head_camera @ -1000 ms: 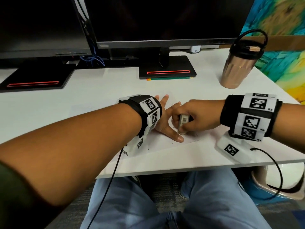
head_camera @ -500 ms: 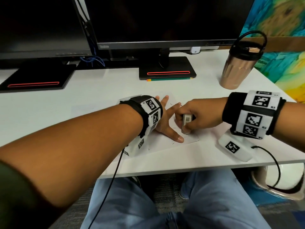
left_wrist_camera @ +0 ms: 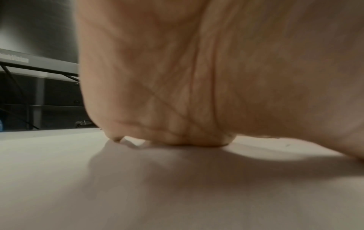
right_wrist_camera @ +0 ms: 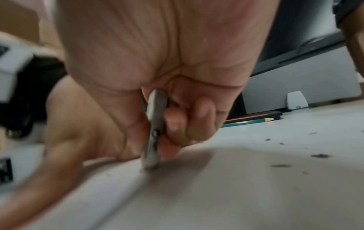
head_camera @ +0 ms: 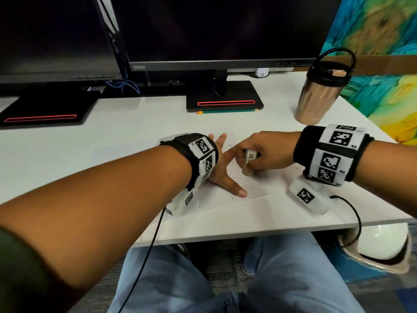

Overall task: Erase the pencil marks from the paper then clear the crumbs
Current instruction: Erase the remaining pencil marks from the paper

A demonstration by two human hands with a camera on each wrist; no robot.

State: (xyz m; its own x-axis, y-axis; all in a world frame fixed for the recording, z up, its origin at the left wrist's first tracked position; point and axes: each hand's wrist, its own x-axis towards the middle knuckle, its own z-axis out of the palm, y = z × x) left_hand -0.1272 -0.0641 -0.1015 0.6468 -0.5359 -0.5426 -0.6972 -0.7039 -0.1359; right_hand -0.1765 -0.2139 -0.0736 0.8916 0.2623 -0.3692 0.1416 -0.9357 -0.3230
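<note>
A white sheet of paper lies on the white desk near its front edge. My left hand lies flat on the paper with fingers spread, pressing it down; its palm fills the left wrist view. My right hand grips a white eraser in a barcoded sleeve, held upright with its lower end on the paper between my left thumb and forefinger. In the right wrist view the eraser stands on edge on the sheet. Dark crumbs lie scattered to its right, and a few crumbs near my left thumb.
A copper tumbler with a black lid stands at the back right. A green pencil lies in front of the monitor stand. A second monitor base sits at the back left. The desk's front edge runs just behind my knees.
My right hand with the eraser has shifted slightly right and toward the back across the paper, in a rubbing stroke. The left hand stays flat in place.
</note>
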